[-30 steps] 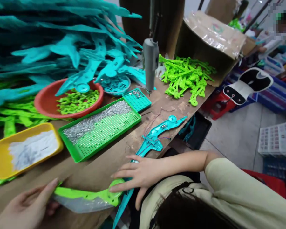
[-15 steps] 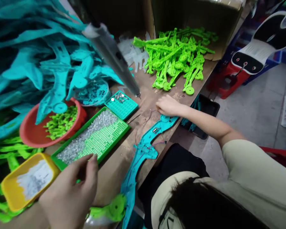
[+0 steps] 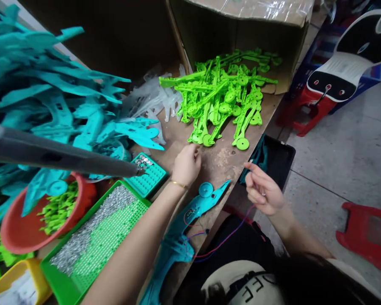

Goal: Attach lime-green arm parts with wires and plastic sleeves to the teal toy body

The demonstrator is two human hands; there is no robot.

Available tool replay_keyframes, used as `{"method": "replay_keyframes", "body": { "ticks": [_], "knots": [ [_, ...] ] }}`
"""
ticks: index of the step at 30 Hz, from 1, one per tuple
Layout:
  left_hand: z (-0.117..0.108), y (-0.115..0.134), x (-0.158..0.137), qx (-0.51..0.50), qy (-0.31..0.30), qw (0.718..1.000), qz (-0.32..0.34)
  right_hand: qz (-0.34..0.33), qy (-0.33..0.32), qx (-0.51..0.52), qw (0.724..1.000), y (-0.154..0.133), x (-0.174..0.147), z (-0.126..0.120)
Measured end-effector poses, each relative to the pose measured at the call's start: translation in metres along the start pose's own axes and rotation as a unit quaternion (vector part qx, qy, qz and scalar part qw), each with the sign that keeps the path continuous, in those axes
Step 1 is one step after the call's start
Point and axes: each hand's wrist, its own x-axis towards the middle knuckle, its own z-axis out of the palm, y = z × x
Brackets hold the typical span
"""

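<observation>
Head camera view: a long, curved shell of teal moulded plastic (image 3: 174,248) lies on the brown worktop (image 3: 224,159), along the edge nearest the person, its flat round disc (image 3: 205,189) towards the far end. A pair of thin red and blue insulated wires (image 3: 241,223) loops out from its middle, over the table edge, up to the right hand (image 3: 265,192). That hand is raised just beyond the edge, fingers curled in around the wires, thumb and forefinger nearly together at the tips. The left hand (image 3: 186,166) is low over the worktop, near the heap of lime-green plastic arms (image 3: 217,103); its fingers are bent inward, and whether they pinch anything I cannot tell, as the back of the hand hides them.

The shell looks light and fairly stiff, with a smooth face that may slide on the board; its broad middle or the disc end would make the surest hold, the narrow tip the weakest. The wires look limp and delicate, probably weakest where they join the shell, so they are best taken near their free ends, with slack left in the loop.
</observation>
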Motion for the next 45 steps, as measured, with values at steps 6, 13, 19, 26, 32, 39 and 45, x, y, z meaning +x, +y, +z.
{"method": "replay_keyframes", "body": {
  "ticks": [6,13,19,26,32,39,45],
  "knots": [
    [0.036,-0.008,0.043,-0.119,0.040,0.976,-0.180,0.034,0.002,-0.262,0.965,0.047,0.012,-0.016],
    [0.002,-0.009,0.044,-0.234,0.086,0.960,-0.129,0.024,-0.044,-0.288,0.956,0.057,0.019,-0.005],
    [-0.039,0.017,0.021,-0.165,0.001,0.979,0.121,0.027,-0.042,-0.281,0.958,0.057,0.023,-0.005],
    [-0.039,0.010,-0.064,0.143,-0.130,0.928,0.320,0.011,-0.014,-0.290,0.957,0.058,0.018,-0.002],
    [-0.042,-0.035,-0.097,0.140,-0.119,0.951,0.250,0.006,-0.004,-0.293,0.956,0.065,0.010,-0.003],
    [-0.037,-0.055,-0.126,0.011,-0.155,0.979,0.133,0.000,0.041,-0.262,0.964,0.081,0.001,-0.002],
    [-0.027,-0.053,-0.137,-0.004,-0.147,0.980,0.135,-0.028,0.068,-0.258,0.963,0.089,-0.002,0.000]
  ]
}}
